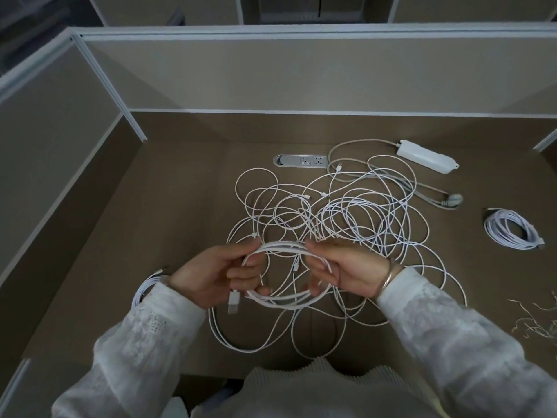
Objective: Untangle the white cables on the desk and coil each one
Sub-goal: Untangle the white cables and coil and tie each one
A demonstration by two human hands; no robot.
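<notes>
Left hand and right hand both in curled grip on half-wound white coil, held above near edge of surface. USB plug hangs below left hand. Tangled cables spread on surface behind coil. Finished coil far right; another coil beside left sleeve. Power strip at back right.

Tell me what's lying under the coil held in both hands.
Under the coil, held by the left hand and right hand, loose tangled cables spread over the desk. Hands and coil hide the strands directly beneath.
</notes>
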